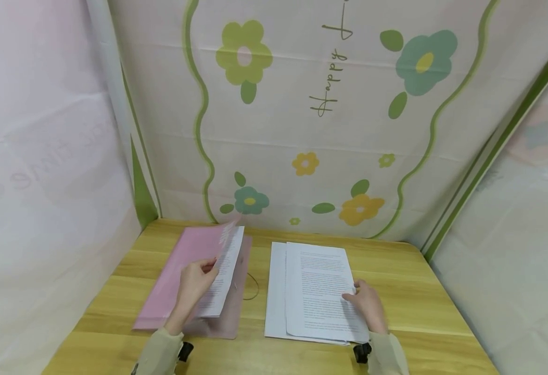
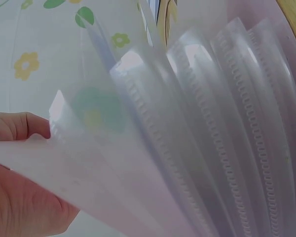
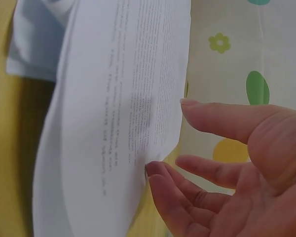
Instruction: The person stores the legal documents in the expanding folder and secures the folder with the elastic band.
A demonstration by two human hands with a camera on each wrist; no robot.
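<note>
On the left of the table lies a pink translucent folder [image 1: 175,281], its cover lifted and printed sheets [image 1: 227,271] showing inside. My left hand [image 1: 196,281] pinches the raised cover by its free edge. In the left wrist view several clear sleeves [image 2: 197,98] fan out beside the fingers [image 2: 19,126]. Right of the folder lies a stack of printed papers [image 1: 322,291], not quite squared up. My right hand [image 1: 367,304] is at the stack's right edge. In the right wrist view its fingers touch the paper edge, while the thumb [image 3: 222,118] stands apart.
A thin cord loop [image 1: 252,287] sticks out from the folder's right side onto the wooden table [image 1: 423,302]. Floral fabric walls [image 1: 274,120] enclose the table at the back and on both sides.
</note>
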